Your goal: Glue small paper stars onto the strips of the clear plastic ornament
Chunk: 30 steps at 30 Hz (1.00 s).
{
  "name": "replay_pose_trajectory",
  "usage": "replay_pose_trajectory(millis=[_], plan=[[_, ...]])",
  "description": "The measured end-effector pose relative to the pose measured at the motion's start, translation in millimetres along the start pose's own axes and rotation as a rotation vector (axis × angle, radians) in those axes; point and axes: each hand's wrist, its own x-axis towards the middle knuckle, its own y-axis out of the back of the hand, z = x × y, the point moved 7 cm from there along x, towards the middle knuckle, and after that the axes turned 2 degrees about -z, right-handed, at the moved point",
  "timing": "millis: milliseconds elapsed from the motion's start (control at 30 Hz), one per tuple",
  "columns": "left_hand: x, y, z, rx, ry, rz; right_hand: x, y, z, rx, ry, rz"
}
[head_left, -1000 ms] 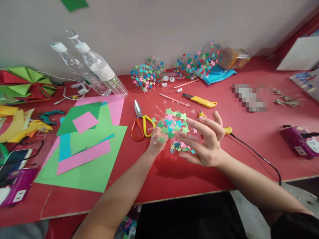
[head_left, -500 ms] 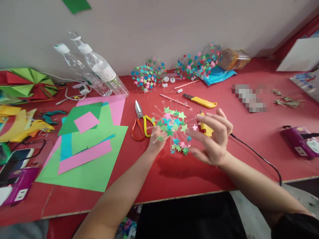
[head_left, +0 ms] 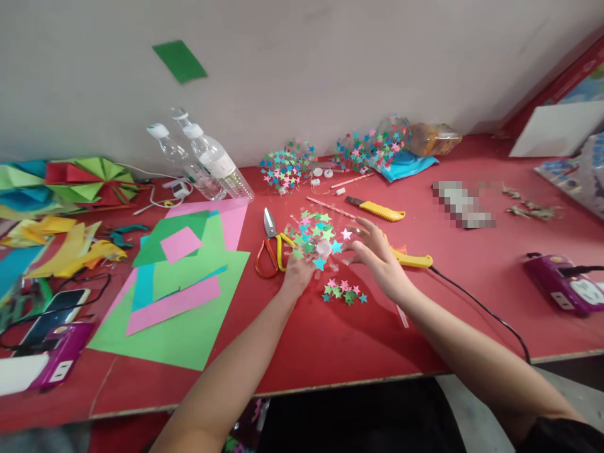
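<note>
My left hand (head_left: pixel 298 274) is closed under a cluster of clear strips tipped with small paper stars (head_left: pixel 314 235), holding it up above the red table (head_left: pixel 330 340). My right hand (head_left: pixel 375 255) hovers just right of the cluster, fingers spread and curved toward it, fingertips at a pink star. Several loose paper stars (head_left: pixel 343 291) lie on the table below my hands. A yellow glue gun (head_left: pixel 409 257) lies behind my right hand, its black cord running off to the right.
Scissors (head_left: pixel 270 244) lie left of the cluster, a yellow utility knife (head_left: pixel 377 209) behind it. Coloured paper sheets (head_left: pixel 182 283) cover the left. Two more star clusters (head_left: pixel 287 167), plastic bottles (head_left: pixel 207 163), folded paper fans (head_left: pixel 89 179) and purple power strips (head_left: pixel 561 284) sit around.
The camera tilted up and back, so everything sits lower and smaller. My right hand moved left from the glue gun toward the star cluster. The left hand kept its hold.
</note>
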Motion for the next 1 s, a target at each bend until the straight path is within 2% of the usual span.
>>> replay_pose_trajectory(millis=[200, 367, 533, 700, 833, 1000], plan=[[3, 5.6, 0, 0.096, 0.003, 0.097, 1, -5, 1, 0.013, 0.021, -0.027], [4, 8.0, 2, 0.112, -0.007, 0.135, 2, -5, 6, -0.074, -0.006, -0.026], [7, 4.2, 4, 0.099, -0.009, 0.099, 4, -7, 15, -0.130, -0.036, -0.013], [7, -4.3, 3, 0.042, 0.002, 0.035, 7, -5, 20, -0.196, -0.009, -0.003], [-1, -8.7, 3, -0.008, 0.047, -0.026, 8, 0, 21, -0.292, 0.021, 0.019], [-18, -0.9, 12, -0.082, 0.114, -0.052, 9, 1, 23, -0.320, 0.038, 0.018]])
